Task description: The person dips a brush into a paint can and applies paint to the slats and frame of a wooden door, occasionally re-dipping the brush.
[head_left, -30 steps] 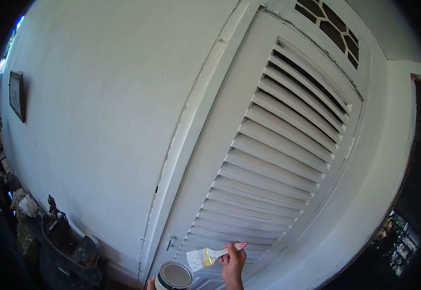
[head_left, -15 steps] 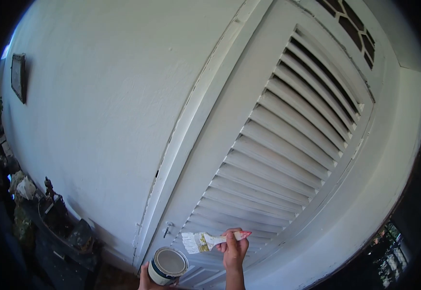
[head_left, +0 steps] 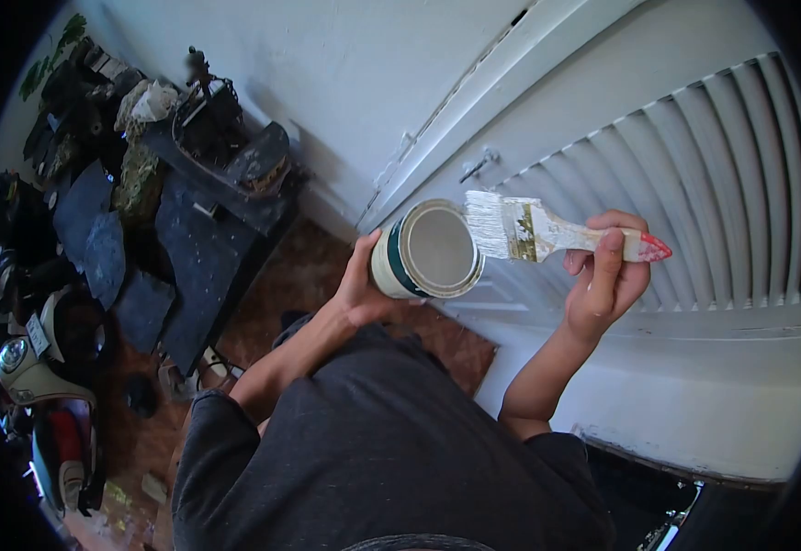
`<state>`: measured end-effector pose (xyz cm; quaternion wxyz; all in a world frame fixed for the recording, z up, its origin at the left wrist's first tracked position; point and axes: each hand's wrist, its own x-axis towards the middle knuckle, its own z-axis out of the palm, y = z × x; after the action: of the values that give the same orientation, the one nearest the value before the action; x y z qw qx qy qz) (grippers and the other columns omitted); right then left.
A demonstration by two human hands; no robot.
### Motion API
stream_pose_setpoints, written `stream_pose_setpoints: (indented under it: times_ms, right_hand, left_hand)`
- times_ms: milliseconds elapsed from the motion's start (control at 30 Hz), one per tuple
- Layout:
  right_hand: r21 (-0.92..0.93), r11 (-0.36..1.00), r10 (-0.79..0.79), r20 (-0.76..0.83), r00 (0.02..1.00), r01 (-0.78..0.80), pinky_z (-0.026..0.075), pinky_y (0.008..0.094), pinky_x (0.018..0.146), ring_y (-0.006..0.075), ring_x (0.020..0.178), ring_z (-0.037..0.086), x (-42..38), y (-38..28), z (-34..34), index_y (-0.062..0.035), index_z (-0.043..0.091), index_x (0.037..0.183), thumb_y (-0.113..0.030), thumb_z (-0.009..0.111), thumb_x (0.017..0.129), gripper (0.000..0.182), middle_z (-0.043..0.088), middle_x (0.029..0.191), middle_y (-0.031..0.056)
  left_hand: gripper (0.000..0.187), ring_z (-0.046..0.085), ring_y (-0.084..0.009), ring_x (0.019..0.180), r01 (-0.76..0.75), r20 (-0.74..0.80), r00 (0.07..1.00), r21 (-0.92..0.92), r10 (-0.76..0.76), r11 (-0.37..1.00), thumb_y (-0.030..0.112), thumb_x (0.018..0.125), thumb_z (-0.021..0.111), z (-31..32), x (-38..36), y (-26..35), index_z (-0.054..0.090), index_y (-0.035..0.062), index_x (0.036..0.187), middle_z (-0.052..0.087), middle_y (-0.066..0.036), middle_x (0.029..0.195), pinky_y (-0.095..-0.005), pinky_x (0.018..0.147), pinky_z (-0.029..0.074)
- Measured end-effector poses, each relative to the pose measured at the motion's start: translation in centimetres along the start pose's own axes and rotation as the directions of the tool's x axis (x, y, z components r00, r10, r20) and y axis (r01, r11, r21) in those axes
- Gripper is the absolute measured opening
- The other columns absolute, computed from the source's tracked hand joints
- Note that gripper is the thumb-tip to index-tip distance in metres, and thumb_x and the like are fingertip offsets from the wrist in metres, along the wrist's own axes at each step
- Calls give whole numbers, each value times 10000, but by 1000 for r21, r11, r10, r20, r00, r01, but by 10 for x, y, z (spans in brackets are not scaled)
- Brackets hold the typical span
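My left hand [head_left: 364, 285] is wrapped round the side of a paint can [head_left: 399, 262], its round opening tilted toward me and whitish inside. Between the thumb and fingers of my right hand [head_left: 610, 268] is a flat paintbrush [head_left: 561, 234] with a red-tipped handle. White paint coats its bristles and much of the handle, and the ferrule is stained yellowish. The bristle end points left and overlaps the can's right rim in this view. Behind the brush stands a white louvered door [head_left: 685, 165], with a small metal latch [head_left: 480, 165] near its edge.
A dark table [head_left: 226, 248] with an old sewing machine [head_left: 226, 129] stands to the left against the white wall [head_left: 345, 83]. A cream motor scooter [head_left: 42, 367] is at the lower left. Reddish tiles [head_left: 327, 248] cover the floor.
The view has tilted down, bringing my torso and the floor into sight. The can and brush now appear higher in view, with the bristles brought close to the can's rim.
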<state>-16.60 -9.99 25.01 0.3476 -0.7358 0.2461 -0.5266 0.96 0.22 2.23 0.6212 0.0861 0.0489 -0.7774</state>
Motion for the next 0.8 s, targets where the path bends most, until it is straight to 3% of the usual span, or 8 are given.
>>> stream_pose_setpoints:
  times_ms: [100,233,267,533,800]
  right_hand:
    - [19,998,66,104,992,-68,327,219,531,49,581,474,-11,4,8,13,645,953,-124,622,1016,153,582,732,8]
    - [-62,993,112,221,969,-101,369,232,541,76,587,493,-21,16,21,27,650,861,-57,662,981,146,678,838,43]
    - [-90,992,110,256,960,-90,378,238,543,86,588,503,-23,19,22,26,650,858,-53,665,976,143,686,847,52]
    - [-119,992,-1,356,934,46,458,275,549,141,579,611,-26,29,33,-1,658,871,-68,695,967,123,710,849,55]
    - [-137,986,-33,401,916,96,444,273,521,150,548,592,-26,37,40,-13,665,844,-82,717,954,139,717,837,55]
  left_hand:
    - [721,506,-359,1380,-10,-50,999,48,13,999,691,979,463,6,-9,-4,517,206,1510,515,-90,1539,-667,1050,432]
    - [776,425,-363,1458,-30,-46,998,29,31,999,689,982,443,3,-9,-7,432,185,1572,422,-124,1608,-676,1144,336]
    - [700,508,-336,1372,-37,-36,999,5,37,999,653,997,441,4,-10,-7,525,180,1506,531,-100,1525,-623,1064,401]
    - [719,489,-345,1401,-23,-60,998,-13,22,1000,656,1002,419,5,-11,-9,498,168,1524,492,-121,1558,-621,1135,376]
    - [756,481,-360,1403,-22,-108,994,48,27,999,688,989,415,1,-5,-11,482,159,1525,496,-142,1541,-646,1140,359]
